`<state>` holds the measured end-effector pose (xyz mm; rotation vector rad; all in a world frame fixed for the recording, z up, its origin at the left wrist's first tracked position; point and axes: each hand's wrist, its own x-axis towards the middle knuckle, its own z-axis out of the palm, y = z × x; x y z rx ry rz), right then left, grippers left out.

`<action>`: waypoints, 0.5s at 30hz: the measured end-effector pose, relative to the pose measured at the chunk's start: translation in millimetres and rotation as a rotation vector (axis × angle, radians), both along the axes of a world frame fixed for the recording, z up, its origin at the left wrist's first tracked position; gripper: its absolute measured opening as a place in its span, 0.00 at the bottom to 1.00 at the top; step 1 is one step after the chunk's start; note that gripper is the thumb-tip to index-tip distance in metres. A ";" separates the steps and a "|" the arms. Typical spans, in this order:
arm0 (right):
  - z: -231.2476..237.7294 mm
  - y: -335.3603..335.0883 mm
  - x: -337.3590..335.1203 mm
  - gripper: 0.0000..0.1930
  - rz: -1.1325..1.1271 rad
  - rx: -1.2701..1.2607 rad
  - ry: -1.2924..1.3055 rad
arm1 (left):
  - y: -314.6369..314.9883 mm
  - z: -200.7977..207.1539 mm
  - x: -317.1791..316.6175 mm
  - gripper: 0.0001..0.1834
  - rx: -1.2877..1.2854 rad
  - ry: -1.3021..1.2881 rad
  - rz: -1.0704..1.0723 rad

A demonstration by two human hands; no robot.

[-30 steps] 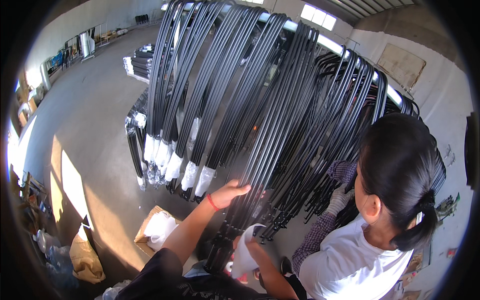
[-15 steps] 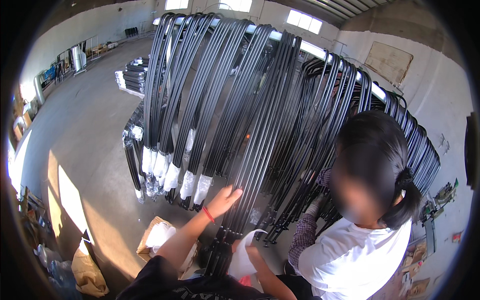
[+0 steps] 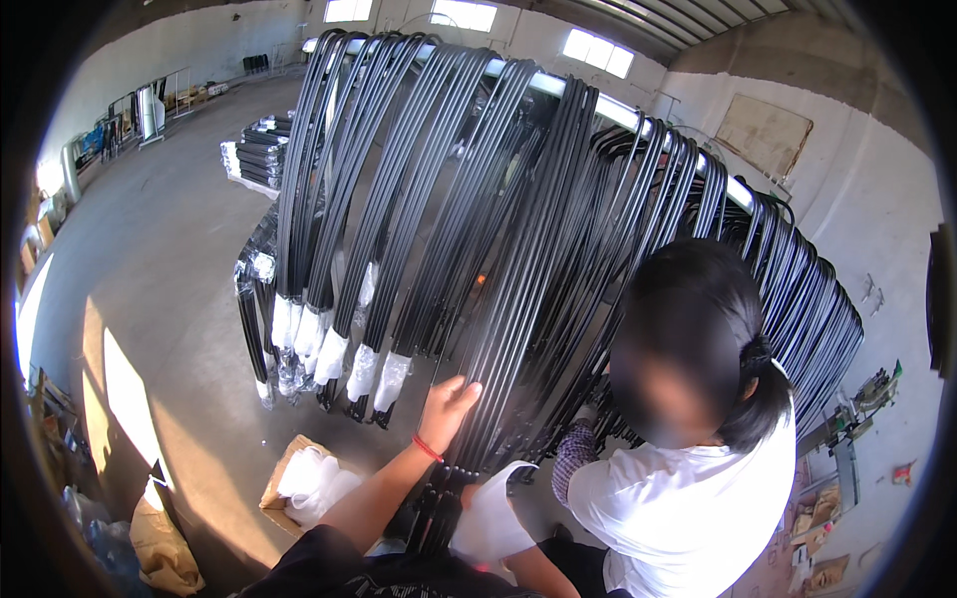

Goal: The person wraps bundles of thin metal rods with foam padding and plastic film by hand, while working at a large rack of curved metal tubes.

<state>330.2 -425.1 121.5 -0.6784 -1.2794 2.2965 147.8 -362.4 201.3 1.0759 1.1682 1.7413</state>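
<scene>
I have the left hand (image 3: 449, 417) gripping the left edge of the black rods (image 3: 501, 384), thumb in front, probably to steady them, since they hang from the white rail (image 3: 620, 113). The white sheet (image 3: 493, 520), near their lower ends, mostly hides my right hand (image 3: 468, 494); I cannot tell its fingers' state.

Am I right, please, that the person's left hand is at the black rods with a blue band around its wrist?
Not quite: the wrist band is red, as the head view shows; the left hand is at the black rods.
</scene>
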 end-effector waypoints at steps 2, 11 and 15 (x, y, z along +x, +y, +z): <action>1.5 -1.7 3.4 0.11 -0.005 0.001 -0.013 | 4.6 -4.9 3.5 0.17 0.022 -0.007 0.036; 1.7 5.9 10.4 0.12 -0.037 -0.016 -0.040 | 17.5 25.7 0.9 0.16 0.060 -0.102 0.095; 4.9 15.5 13.2 0.11 -0.049 -0.027 -0.055 | 11.6 43.8 -0.8 0.14 -0.092 -0.077 0.088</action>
